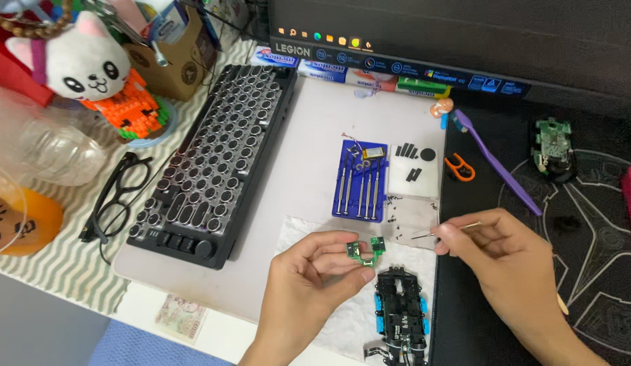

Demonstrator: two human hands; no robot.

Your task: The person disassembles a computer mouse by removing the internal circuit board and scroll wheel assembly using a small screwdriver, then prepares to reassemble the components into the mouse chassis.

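**Hands over small green circuit board, mouse chassis below**

Nearest the lens: left hand (309, 285), fingers curled, thumb and fingertips pinching small green circuit board (365, 251), held just above white paper towel (295, 234). Right hand (505, 264) closed in a pinch on thin metal tool (445, 231), tip pointing left toward board, not touching it. Directly below board: black mouse chassis (399, 312) with blue side trim, lying on towel. Above towel: blue screwdriver tray (359, 181) holding a row of slim drivers; small metal-cased part at its top edge. Just right of tray: white square pad (414, 179) bearing small black parts; loose tiny screws scattered below it. Further right on black desk mat (600, 224): orange pry tool (459, 168), purple toothbrush (498, 163), second green board (553, 139). Left side: black round-key keyboard (214, 156), black glasses (115, 196), clear plastic bottle (44, 146), white plush cat (78, 57) on orange brick figure. Monitor base along top.
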